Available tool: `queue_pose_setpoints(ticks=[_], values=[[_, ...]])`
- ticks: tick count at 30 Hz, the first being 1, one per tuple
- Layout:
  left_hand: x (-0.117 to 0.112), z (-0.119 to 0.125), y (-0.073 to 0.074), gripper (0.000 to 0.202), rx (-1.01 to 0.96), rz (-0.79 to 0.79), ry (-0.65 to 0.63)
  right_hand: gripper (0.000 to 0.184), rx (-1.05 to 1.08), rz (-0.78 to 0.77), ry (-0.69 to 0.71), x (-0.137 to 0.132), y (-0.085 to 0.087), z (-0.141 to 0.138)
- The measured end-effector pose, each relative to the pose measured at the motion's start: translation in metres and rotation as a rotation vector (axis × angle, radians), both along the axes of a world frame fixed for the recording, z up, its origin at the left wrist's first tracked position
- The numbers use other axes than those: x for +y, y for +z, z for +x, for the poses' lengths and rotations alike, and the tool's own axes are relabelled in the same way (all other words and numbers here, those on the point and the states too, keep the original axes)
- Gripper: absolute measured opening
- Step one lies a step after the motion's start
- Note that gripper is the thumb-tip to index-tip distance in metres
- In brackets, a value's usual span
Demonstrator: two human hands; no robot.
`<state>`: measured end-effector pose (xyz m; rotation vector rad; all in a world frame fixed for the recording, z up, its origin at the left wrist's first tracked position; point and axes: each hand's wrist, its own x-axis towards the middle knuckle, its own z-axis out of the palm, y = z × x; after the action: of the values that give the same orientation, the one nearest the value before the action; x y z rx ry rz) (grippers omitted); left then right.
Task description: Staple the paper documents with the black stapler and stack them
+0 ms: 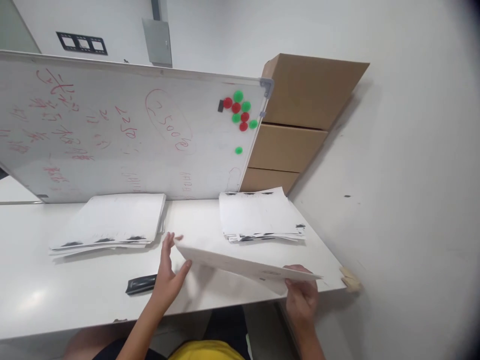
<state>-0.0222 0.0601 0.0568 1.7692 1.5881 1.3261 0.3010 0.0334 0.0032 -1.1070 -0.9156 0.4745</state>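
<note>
A thin sheaf of white paper is tilted on its edge above the front of the white table. My right hand pinches its right end between thumb and fingers. At the other end, my left hand has its thumb and fingers spread around the paper's corner, close to or touching it. Partly behind my left wrist lies a black stapler-like object. Farther back are two stacks of printed sheets, a left stack and a right stack.
A whiteboard with red writing and green and red magnets stands along the back of the white table. Cardboard boxes are piled behind its right end. A wall closes off the right side.
</note>
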Motion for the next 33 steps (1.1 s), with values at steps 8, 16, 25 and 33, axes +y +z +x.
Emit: queue_pose_setpoints(ticks=[8,16,25,33], values=[[-0.009,0.021,-0.015,0.043,-0.386,-0.152,-0.017,0.036,0.029,-0.334,0.084,-0.005,-0.017,0.019],[-0.062,0.031,0.009,0.038,-0.194,-0.229,0.061,0.038,-0.027,-0.546,0.157,-0.017,0.005,0.039],[-0.03,-0.068,-0.028,0.038,0.836,-0.019,-0.065,0.041,0.012,-0.79,0.499,-0.013,0.003,0.022],[-0.03,-0.069,-0.044,0.032,0.934,0.047,-0.052,0.04,0.049,-0.831,0.504,-0.017,0.003,-0.011]])
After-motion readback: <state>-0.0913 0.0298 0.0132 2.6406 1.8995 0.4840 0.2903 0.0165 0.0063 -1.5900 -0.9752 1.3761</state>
